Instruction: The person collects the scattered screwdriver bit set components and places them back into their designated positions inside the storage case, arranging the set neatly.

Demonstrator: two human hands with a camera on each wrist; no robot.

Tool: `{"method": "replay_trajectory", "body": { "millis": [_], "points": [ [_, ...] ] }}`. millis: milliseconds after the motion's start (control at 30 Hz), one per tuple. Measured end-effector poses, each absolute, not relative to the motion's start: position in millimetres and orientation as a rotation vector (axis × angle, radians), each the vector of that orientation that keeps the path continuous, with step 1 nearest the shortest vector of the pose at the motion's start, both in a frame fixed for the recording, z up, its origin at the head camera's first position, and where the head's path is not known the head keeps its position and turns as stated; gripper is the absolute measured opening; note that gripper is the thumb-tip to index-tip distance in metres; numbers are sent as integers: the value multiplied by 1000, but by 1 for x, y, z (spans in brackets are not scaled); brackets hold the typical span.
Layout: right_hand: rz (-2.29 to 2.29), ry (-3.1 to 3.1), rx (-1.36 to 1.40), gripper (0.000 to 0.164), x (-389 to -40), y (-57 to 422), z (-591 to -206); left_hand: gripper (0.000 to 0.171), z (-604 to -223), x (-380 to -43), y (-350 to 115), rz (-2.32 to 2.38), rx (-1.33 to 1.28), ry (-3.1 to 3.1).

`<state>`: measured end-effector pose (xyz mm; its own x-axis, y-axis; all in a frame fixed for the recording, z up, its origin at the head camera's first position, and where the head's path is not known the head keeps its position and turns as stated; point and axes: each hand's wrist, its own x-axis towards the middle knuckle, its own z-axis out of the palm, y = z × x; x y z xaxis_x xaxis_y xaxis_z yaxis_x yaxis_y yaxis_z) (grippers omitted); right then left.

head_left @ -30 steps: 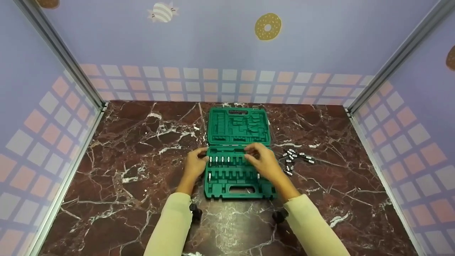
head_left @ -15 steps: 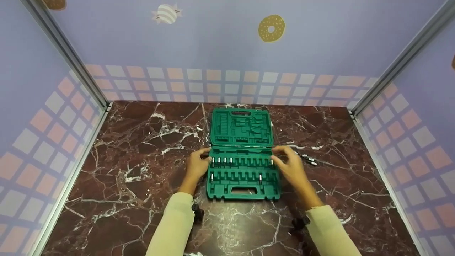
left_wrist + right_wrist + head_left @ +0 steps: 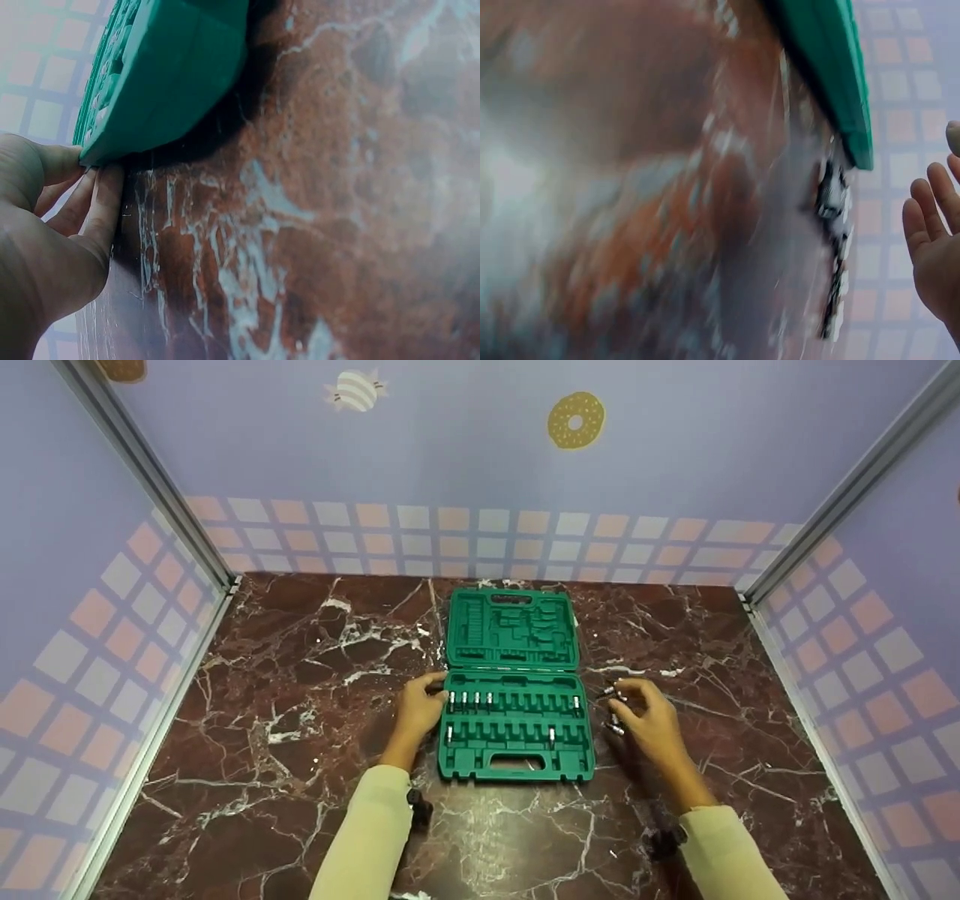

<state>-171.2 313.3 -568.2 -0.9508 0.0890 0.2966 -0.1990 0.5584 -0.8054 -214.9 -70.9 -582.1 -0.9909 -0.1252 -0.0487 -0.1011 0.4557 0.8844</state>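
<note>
A green plastic socket case (image 3: 463, 765) lies spread open, its moulded lid (image 3: 480, 649) folded back. Small silver-and-black bit sockets (image 3: 477, 700) stand in its upper row, several at the left and one (image 3: 576, 702) at the right end. The lower row holds one (image 3: 450, 733) at the left and another (image 3: 552, 736) towards the right. My left hand (image 3: 418, 709) pinches the case's left edge between thumb and fingers. Over the loose bit sockets (image 3: 616, 726) right of the case hovers my right hand (image 3: 654, 727), fingers apart, nothing visibly held; it partly hides them.
The case rests on a dark red marbled tabletop (image 3: 315, 765). Purple walls with a checked band (image 3: 450, 540) enclose the back and both sides. In the right wrist view, loose bit sockets (image 3: 831, 195) lie close by the case's side.
My right hand has left a bit socket in the upper row's right end and moved right over the loose ones. The left hand has kept its hold on the case edge.
</note>
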Motion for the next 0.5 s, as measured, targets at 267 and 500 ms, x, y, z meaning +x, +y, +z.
{"method": "replay_trajectory", "body": {
  "millis": [267,500],
  "points": [
    [1160,-2472,54,37,-169,342,-579,33,-583,-216,-71,-1587,189,-2650],
    [1007,-2485,13,44,-171,364,-593,33,-584,-218,-71,-1611,216,-2656]
  ]
}}
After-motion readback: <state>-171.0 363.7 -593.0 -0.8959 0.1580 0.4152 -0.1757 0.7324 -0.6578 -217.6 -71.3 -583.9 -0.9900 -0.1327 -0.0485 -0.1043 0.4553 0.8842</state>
